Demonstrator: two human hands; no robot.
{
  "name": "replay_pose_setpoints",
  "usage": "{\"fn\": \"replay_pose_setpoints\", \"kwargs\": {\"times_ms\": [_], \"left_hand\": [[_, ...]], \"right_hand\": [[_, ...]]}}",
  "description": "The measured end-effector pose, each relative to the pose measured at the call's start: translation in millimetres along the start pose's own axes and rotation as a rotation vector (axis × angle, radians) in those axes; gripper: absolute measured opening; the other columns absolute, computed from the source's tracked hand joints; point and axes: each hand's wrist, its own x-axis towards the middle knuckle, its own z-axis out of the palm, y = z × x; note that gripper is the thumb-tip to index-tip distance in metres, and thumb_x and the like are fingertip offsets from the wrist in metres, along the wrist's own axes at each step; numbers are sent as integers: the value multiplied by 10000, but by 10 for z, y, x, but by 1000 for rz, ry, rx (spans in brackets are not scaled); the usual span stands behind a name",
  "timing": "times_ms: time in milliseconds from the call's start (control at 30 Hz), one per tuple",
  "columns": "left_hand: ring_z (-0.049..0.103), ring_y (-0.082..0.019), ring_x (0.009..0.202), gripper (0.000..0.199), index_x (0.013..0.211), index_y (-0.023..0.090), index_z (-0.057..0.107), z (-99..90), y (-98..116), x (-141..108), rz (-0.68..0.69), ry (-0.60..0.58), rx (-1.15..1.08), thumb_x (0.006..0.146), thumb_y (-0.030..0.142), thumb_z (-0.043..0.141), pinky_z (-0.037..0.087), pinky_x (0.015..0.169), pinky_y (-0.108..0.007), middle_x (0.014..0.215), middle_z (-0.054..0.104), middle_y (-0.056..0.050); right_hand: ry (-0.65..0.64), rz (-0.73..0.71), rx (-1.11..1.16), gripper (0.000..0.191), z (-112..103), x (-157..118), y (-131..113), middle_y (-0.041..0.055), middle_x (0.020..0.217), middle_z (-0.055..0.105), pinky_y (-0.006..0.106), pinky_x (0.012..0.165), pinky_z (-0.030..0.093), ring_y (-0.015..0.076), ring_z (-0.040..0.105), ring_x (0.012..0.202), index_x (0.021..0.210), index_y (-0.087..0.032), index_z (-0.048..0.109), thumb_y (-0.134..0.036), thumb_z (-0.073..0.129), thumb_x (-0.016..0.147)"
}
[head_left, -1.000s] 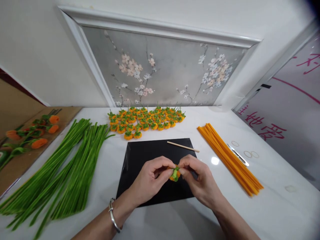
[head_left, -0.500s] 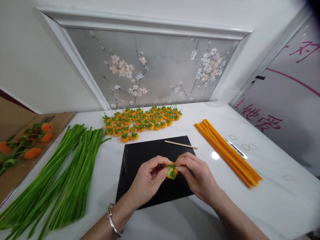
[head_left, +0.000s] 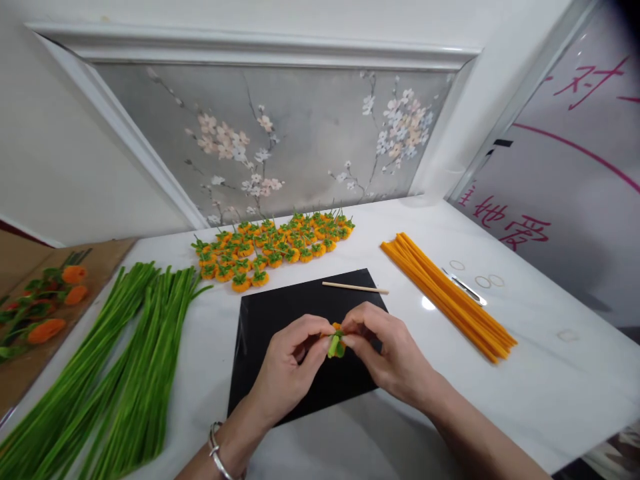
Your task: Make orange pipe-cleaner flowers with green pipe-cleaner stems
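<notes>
Between my two hands is a small orange pipe-cleaner persimmon [head_left: 337, 348] with green leaves on top, held over the black mat [head_left: 270, 313]. My left hand [head_left: 295, 363] pinches its left side between thumb and forefinger. On the other side my right hand [head_left: 387, 347] pinches the green leaves with thumb and forefinger. The fingertips partly cover the piece. A thin wooden stick [head_left: 355, 288] lies across the mat's far edge.
Many similar orange pieces [head_left: 275, 245] stand in rows near the wall. Green pipe cleaners [head_left: 150, 360] lie at left beside a brown board [head_left: 100, 267] with orange flowers. To the right are orange pipe cleaners [head_left: 445, 293], tweezers [head_left: 465, 288] and several clear rings [head_left: 483, 282].
The whole view has shifted, so the scene sits slightly further left. Both hands keep their pinch on the orange piece, with only slight finger movement.
</notes>
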Motion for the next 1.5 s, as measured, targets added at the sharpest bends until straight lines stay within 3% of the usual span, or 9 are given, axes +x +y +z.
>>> {"fn": "replay_pose_setpoints", "kwargs": {"times_ms": [133,367,567,700,833,1000,1200,1367,1500], "left_hand": [[585,-122,775,79,904,190,610,5,13,-18,-14,-7,-26,886,160,539,470,664,-205,879,605,-28],[588,-126,766,124,885,178,619,-29,69,20,15,-83,50,904,150,499,476,682,-220,875,609,-44],[600,-147,824,134,939,189,596,-21,67,14,153,-45,178,881,108,505,497,730,-249,906,622,-58],[591,-143,831,169,940,184,598,-13,72,20,172,-103,216,884,82,475,488,733,-241,908,610,-59],[578,-140,806,166,899,178,607,-29,123,53,89,-175,161,904,113,455,471,719,-238,894,600,-56],[551,-125,776,164,841,175,594,-40,140,68,1,-203,69,920,151,452,436,710,-225,858,575,-33],[550,-137,762,95,876,174,593,-14,63,48,-177,-84,-125,895,242,530,447,702,-242,843,577,-24],[567,-139,724,204,957,164,613,-15,77,42,-283,-39,-218,909,332,508,473,682,-253,818,597,-24],[572,-138,729,257,992,164,613,-7,107,33,-308,-32,-348,920,375,484,495,691,-263,830,599,-28]], "right_hand": [[6,-102,-3,142,9,-5,18,44,878,598,262,694,483,144,580,790,913,-200,582,-97,486,892],[-21,-185,-89,177,2,3,39,45,853,571,259,686,475,148,554,781,888,-196,545,-79,413,908],[-117,-81,-252,180,-47,0,-56,38,780,527,268,619,420,158,497,707,813,-196,505,-80,392,890],[-220,-82,-318,220,-115,16,-102,26,748,504,259,601,390,151,473,683,750,-195,480,-25,384,852],[-268,-44,-248,232,-164,43,-113,13,761,521,243,614,400,136,491,690,770,-196,507,-11,397,857],[-204,23,-152,201,-142,55,-97,-4,772,539,234,626,408,123,526,708,784,-199,536,-39,450,870],[-97,78,56,151,-124,40,-16,17,830,593,232,605,459,123,558,696,884,-205,595,-116,474,900],[-58,66,141,202,-98,18,34,65,992,586,230,551,500,126,574,696,1074,-232,614,-195,539,891],[-76,40,131,199,-63,14,22,66,1026,580,245,623,527,143,602,769,1015,-234,638,-205,658,819]]}}
